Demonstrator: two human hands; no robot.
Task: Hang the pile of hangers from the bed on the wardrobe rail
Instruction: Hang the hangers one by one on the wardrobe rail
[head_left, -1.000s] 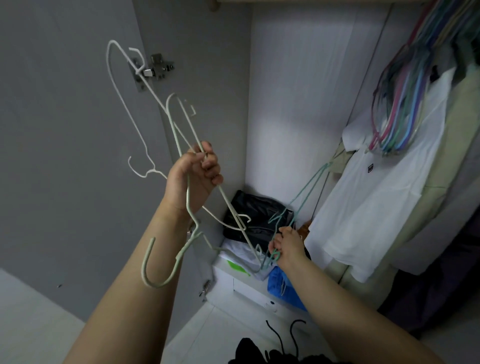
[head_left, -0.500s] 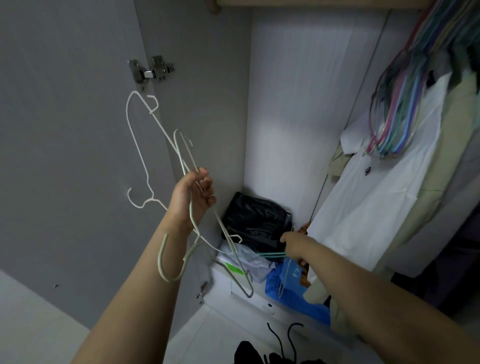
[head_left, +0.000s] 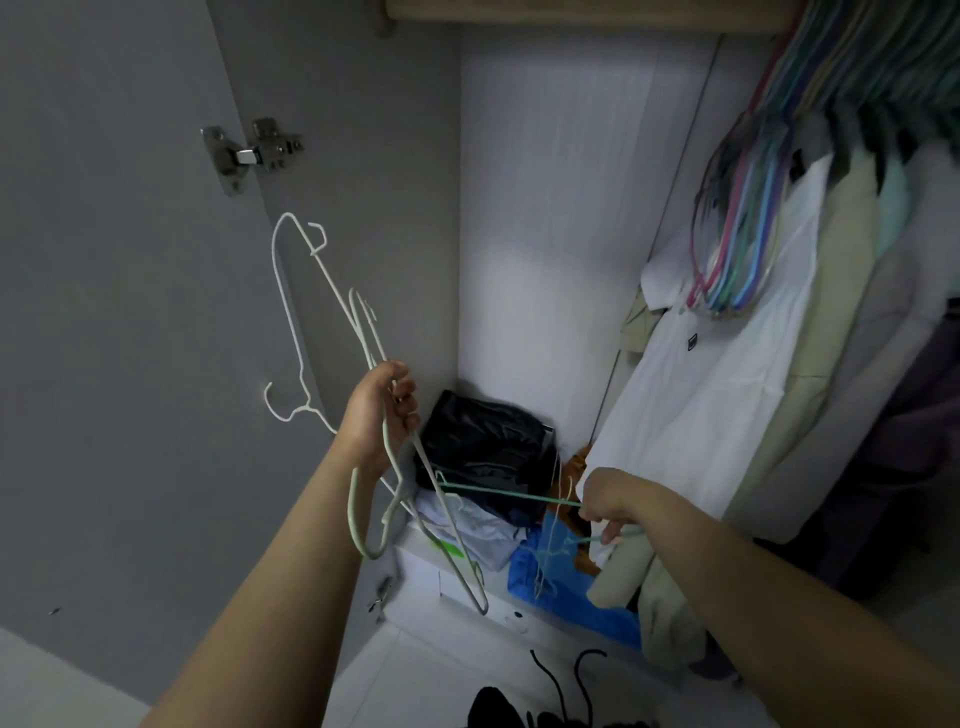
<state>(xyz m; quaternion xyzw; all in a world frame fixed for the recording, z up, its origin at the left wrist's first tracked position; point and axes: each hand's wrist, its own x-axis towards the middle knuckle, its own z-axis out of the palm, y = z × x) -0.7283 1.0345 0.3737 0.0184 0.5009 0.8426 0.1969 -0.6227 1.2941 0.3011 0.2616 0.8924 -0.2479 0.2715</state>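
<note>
My left hand (head_left: 382, 413) grips a bundle of pale wire hangers (head_left: 332, 291) in front of the open wardrobe; their frames stick up toward the door and one pale green hook (head_left: 363, 525) curls below my wrist. My right hand (head_left: 608, 501) pinches a teal wire hanger (head_left: 498, 491) low in the wardrobe, held roughly level and stretching left toward the bundle. At the top right, many coloured hangers (head_left: 737, 249) hang bunched from the rail (head_left: 571, 10).
The grey wardrobe door (head_left: 130, 312) with its metal hinge (head_left: 254, 153) stands open on the left. A white shirt (head_left: 701, 389) and other garments hang at the right. A black bag (head_left: 483, 441), folded clothes and blue fabric (head_left: 571, 608) lie on the wardrobe floor.
My left hand has lowered the pale hangers from head height. My right hand has drawn the teal hanger down and to the right, turning it from upright to nearly level.
</note>
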